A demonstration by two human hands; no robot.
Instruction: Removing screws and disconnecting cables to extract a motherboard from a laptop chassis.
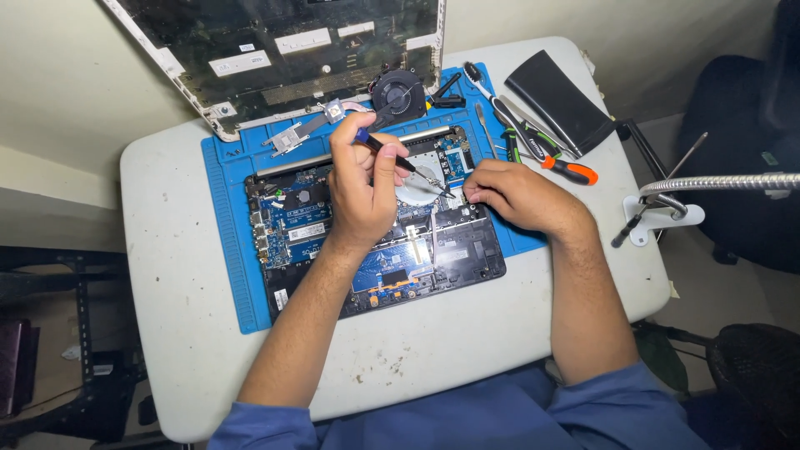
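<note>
Repair workshop: blue mat [229, 242], opened laptop [467, 250], tools [533, 137].

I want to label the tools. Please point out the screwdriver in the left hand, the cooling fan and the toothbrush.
screwdriver [385, 152], head view, on its dark handle.
cooling fan [398, 93], head view, on its round hub.
toothbrush [493, 98], head view, on its neck.

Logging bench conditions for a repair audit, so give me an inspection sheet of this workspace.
Surface: white table, speckled with dirt, under a blue mat.
Job's things: opened laptop, boards exposed; removed fan with heat pipe.
Clutter: hand tools, black pouch.
Grippers: left hand holds a screwdriver; right hand rests on the laptop.
Cables: nothing seen.
Surroundings: gooseneck arm, dark chair.
</note>
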